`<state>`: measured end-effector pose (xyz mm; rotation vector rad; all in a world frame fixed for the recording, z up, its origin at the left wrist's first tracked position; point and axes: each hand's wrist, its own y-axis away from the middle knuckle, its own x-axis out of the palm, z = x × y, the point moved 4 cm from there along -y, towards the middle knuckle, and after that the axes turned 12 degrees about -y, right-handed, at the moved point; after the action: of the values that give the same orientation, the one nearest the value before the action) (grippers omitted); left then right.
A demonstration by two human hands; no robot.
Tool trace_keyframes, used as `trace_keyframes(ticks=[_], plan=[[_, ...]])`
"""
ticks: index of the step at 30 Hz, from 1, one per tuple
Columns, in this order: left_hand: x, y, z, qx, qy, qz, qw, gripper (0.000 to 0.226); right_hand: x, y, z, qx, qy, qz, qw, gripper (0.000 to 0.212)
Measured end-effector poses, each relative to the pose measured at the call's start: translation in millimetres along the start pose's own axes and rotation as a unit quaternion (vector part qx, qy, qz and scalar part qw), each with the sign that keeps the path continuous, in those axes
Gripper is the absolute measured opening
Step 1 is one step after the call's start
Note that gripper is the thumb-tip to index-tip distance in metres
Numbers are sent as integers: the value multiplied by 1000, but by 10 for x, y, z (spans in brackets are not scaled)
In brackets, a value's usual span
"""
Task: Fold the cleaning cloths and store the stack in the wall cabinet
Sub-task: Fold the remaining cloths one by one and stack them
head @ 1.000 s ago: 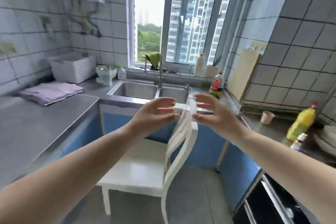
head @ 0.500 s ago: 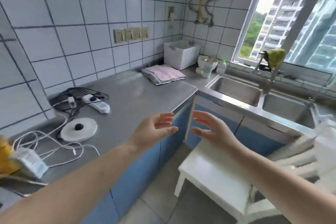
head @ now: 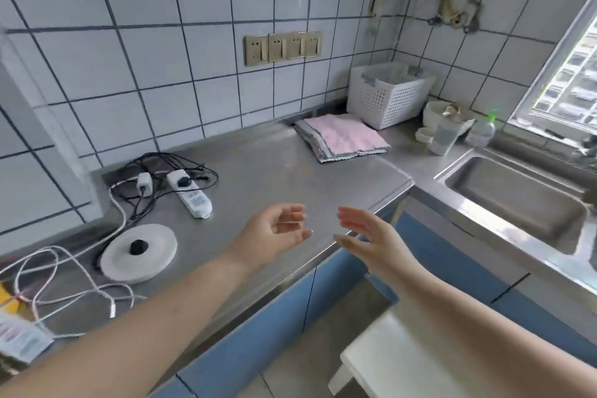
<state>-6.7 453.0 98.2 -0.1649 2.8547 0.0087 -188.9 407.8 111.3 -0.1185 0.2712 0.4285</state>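
A folded stack of cleaning cloths [head: 343,137], pink on top with grey and striped layers below, lies on the steel counter [head: 268,171] near the tiled wall. My left hand [head: 274,233] hovers over the counter's front edge, fingers apart and empty. My right hand [head: 368,236] is held beside it, palm facing left, also empty. Both hands are well short of the stack. No wall cabinet is in view.
A white slotted basket [head: 387,97] stands right behind the cloths. Cups and a bottle [head: 447,129] sit by the sink [head: 517,200] at right. A power strip [head: 190,192], cables and a round white lid [head: 139,252] lie at left. A white chair seat [head: 397,362] is below.
My view has swung left from the window and chair to the counter. Both hands stayed out in front, open and empty, and now hover nearer the counter edge.
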Motion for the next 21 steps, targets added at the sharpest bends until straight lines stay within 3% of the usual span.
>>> trace_keyframes(ticks=[13,21], plan=[[77,-1503,243,-57,27,-47,997,35,-371,-1719,-437,26,-7,55,998,49],[68,-2446,335,-46,44,-32,997,33,-726,-2526,-585,22,21,7,1000,47]])
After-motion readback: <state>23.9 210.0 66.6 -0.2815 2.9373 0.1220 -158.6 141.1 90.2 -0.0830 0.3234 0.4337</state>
